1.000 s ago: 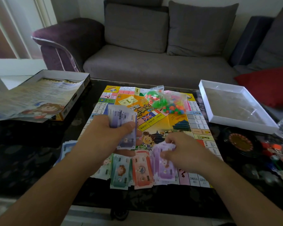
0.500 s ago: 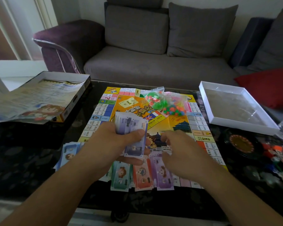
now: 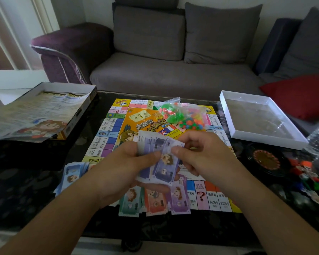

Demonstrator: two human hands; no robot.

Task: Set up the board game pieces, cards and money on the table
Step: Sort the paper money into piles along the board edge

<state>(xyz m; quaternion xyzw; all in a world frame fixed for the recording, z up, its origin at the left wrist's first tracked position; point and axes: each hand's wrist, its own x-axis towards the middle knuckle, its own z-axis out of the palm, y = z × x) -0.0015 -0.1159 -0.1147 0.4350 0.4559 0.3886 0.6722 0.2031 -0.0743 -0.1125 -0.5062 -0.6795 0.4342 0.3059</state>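
A fanned wad of purple play notes (image 3: 156, 159) is held in the grip of the left hand (image 3: 122, 168), thumb pressed on top; its upper right corner is pinched by the right hand (image 3: 201, 155). Below, teal, orange and purple money piles (image 3: 153, 199) are laid along the near edge of the game board (image 3: 118, 126), which is spread on a dark patterned bench (image 3: 26, 181). A grey sofa (image 3: 173, 70) is seen behind it, a white box tray (image 3: 261, 137) to the right.

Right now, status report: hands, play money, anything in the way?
Left hand grips purple bill stack; right hand pinches top bill. Sorted piles at game board near edge. Bag of pieces on board, unopened.
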